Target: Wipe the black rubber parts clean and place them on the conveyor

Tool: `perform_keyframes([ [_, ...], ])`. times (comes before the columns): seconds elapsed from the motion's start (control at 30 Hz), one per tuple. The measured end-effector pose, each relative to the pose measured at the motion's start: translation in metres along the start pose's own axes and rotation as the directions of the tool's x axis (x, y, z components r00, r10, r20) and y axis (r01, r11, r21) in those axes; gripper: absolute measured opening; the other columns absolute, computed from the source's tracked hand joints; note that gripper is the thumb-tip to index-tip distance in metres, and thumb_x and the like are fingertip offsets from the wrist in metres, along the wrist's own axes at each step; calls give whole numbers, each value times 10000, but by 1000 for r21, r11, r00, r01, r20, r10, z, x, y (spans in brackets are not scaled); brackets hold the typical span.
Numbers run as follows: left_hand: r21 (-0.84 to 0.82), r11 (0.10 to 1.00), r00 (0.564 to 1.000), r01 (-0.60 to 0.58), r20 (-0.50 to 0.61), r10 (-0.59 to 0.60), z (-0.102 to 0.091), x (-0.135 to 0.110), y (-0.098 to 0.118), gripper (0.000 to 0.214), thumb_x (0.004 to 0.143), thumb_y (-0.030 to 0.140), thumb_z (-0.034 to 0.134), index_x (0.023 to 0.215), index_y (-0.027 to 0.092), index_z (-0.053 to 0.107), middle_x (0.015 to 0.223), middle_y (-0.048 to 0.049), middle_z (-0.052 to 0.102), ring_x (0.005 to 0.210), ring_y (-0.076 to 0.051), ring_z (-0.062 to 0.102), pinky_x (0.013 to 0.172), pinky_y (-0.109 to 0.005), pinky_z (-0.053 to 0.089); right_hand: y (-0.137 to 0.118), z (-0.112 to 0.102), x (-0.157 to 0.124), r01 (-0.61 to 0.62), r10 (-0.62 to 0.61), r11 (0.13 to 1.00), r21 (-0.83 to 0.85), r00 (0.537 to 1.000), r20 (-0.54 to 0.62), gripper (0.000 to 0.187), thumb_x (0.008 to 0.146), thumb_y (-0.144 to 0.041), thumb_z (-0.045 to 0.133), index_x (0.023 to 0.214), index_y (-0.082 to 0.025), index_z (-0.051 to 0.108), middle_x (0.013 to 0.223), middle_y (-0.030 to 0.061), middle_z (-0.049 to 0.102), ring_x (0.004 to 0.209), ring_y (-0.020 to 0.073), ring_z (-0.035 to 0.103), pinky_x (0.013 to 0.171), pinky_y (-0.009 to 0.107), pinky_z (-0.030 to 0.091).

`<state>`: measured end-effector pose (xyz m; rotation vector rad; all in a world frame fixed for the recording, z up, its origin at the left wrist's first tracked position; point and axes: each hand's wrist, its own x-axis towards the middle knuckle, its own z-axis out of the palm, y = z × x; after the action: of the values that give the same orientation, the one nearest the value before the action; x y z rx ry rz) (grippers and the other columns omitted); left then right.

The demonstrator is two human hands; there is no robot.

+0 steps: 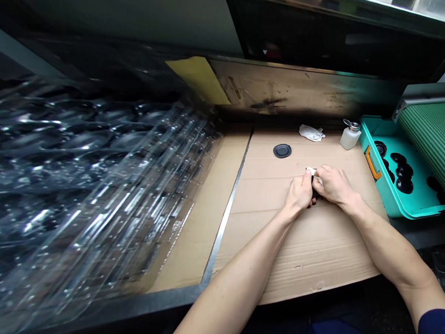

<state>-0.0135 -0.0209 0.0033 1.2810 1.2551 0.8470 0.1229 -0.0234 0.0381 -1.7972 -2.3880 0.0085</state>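
Observation:
Over the cardboard-covered table, my left hand [299,191] is closed around a small black part [315,192], mostly covered by the fingers. My right hand [332,183] presses against it from the other side, pinching a bit of white cloth or tissue [311,170] that pokes out between the two hands. Beyond them lies a flat black disc-like part [282,151] with rounded edges. Farther back are a crumpled white tissue [312,132] and a small white bottle [350,135] with a metal pump top.
Stacked clear plastic trays [128,199] with round dark pockets fill the left side. At right, a turquoise bin [395,207] with an orange handle holds several black parts. A green conveyor belt [429,130] overhangs the bin. Yellow paper [201,80] hangs at the back.

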Motion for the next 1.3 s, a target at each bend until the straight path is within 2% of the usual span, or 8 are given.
perform_keyframes([
  [0.43, 15, 998, 998, -63, 4, 63, 2, -2, -1, 667, 1049, 546, 322, 576, 164, 596, 423, -51, 564, 353, -130, 534, 387, -206, 382, 4, 5, -2, -9, 11, 999, 34, 998, -54, 199, 968, -270, 527, 992, -225, 720, 1056, 72, 759, 900, 225, 697, 721, 302, 432],
  [0.57, -228, 971, 997, 66, 55, -55, -2, 3, 3, 584, 1054, 521, 349, 730, 134, 643, 474, -59, 598, 365, -150, 556, 365, -214, 409, 12, 9, 0, -14, 39, 985, 173, 989, -144, 163, 927, -286, 572, 917, -227, 724, 964, 54, 764, 848, 203, 692, 735, 283, 454],
  [0.63, -464, 860, 976, 213, 148, -162, -10, 7, 9, 530, 1070, 461, 311, 865, 108, 648, 585, -96, 670, 407, -152, 588, 382, -217, 452, 20, 11, 2, -10, 84, 963, 269, 961, -265, 179, 920, -301, 570, 900, -217, 727, 924, 57, 761, 835, 197, 689, 758, 282, 472],
  [0.73, -692, 583, 904, 426, 342, -255, -29, 13, 19, 494, 1080, 400, 266, 1036, 61, 623, 777, -184, 732, 487, -149, 629, 410, -208, 501, 35, 14, 7, -17, 169, 938, 345, 893, -416, 200, 895, -317, 564, 859, -203, 725, 883, 75, 762, 826, 213, 691, 783, 308, 488],
  [0.8, -756, 435, 872, 489, 418, -253, -41, 16, 23, 480, 1082, 388, 272, 1126, 38, 598, 876, -222, 738, 552, -161, 667, 440, -207, 539, 42, 16, 10, -37, 206, 930, 366, 875, -437, 203, 871, -334, 565, 816, -207, 714, 853, 77, 763, 799, 225, 689, 766, 325, 489],
  [0.9, -808, 326, 870, 491, 434, -236, -48, 17, 24, 477, 1087, 384, 281, 1206, 21, 567, 959, -240, 733, 599, -169, 697, 469, -206, 571, 48, 20, 13, -72, 238, 923, 378, 879, -414, 214, 852, -357, 558, 771, -213, 695, 813, 77, 757, 750, 231, 675, 728, 339, 480],
  [1.17, -809, 334, 874, 484, 432, -221, -44, 19, 19, 528, 1091, 408, 274, 1251, -5, 561, 957, -241, 739, 593, -168, 699, 486, -203, 579, 42, 18, 13, -13, 184, 926, 378, 888, -421, 225, 899, -362, 545, 816, -212, 691, 843, 77, 744, 775, 219, 656, 740, 332, 473],
  [1.3, -773, 426, 882, 470, 420, -213, -40, 18, 18, 553, 1094, 427, 239, 1143, 25, 617, 883, -216, 746, 586, -175, 707, 484, -207, 576, 31, 12, 10, 83, 135, 885, 459, 896, -424, 223, 937, -357, 557, 862, -206, 702, 845, 60, 724, 760, 189, 637, 738, 305, 479],
])
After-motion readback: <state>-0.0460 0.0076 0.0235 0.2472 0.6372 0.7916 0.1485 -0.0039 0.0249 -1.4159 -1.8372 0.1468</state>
